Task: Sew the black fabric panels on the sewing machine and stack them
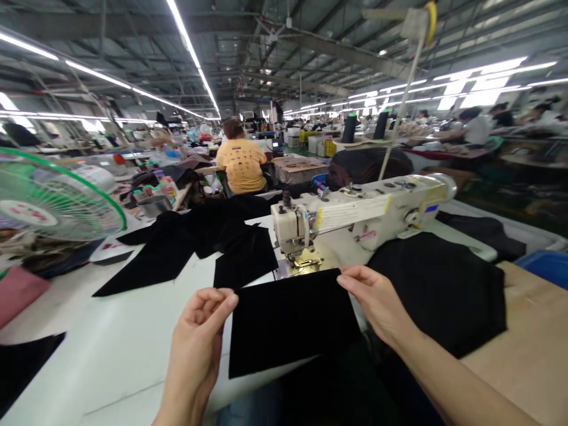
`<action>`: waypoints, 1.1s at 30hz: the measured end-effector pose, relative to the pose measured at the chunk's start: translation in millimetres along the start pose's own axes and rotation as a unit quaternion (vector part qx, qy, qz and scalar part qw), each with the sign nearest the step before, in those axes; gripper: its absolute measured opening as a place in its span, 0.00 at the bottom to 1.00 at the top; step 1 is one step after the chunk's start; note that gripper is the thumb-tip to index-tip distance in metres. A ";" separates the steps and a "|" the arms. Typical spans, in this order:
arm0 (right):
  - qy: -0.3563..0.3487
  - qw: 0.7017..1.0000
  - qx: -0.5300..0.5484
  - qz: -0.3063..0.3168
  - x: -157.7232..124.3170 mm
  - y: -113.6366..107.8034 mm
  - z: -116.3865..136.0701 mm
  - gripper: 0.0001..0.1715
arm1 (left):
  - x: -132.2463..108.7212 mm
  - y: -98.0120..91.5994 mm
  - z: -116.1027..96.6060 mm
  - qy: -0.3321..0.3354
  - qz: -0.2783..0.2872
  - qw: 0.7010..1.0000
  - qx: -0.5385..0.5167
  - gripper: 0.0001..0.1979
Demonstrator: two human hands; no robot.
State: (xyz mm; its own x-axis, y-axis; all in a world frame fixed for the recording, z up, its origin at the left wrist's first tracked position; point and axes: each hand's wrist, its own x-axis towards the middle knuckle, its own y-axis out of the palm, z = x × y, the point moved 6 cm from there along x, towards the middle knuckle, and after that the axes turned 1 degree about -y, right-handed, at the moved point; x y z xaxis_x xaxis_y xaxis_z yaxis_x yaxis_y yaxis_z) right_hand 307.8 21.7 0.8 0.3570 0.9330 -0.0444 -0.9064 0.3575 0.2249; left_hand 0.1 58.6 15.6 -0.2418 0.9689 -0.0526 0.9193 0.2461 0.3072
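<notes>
A flat piece of black cloth [288, 319] is held up in front of me, just before the presser foot of a white sewing machine [355, 216]. My left hand [202, 331] pinches its left upper corner, fingers closed on the edge. My right hand [377, 299] grips the right upper corner in the same way. The cloth's top edge lies close to the needle area [306, 257]. More black cloth hangs over my lap below.
Several cut black pieces [199, 245] lie on the white table [110, 343] to the left. A black stack [439, 290] sits right of the machine on a wooden top [532, 343]. A green fan [48, 198] stands at far left. A seated person in yellow [242, 165] works ahead.
</notes>
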 end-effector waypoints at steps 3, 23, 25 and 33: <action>0.004 1.000 0.010 0.010 -1.7 3.3 1.8 0.17 | -2.0 -4.0 0.0 -0.017 -0.010 1.000 0.004 0.20; -0.278 0.843 -0.303 0.347 -79.5 51.8 -11.7 0.08 | 74.7 102.9 -11.5 0.158 0.324 0.810 0.463 0.07; -0.302 0.799 -0.363 0.372 -77.5 47.5 -27.4 0.10 | 83.5 111.9 36.2 0.135 0.341 0.810 0.457 0.09; -0.390 0.697 -0.480 0.363 -69.9 26.1 -46.7 0.14 | 89.3 110.2 101.2 0.122 0.332 0.825 0.441 0.07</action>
State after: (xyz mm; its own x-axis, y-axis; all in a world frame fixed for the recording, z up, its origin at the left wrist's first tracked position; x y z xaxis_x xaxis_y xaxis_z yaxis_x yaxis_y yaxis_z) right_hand 248.6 -32.2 -35.7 -0.5997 0.7096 0.3698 -0.5126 0.0143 -0.8585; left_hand 111.2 174.9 -51.4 0.4487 0.8906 0.0740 0.7165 -0.3090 -0.6255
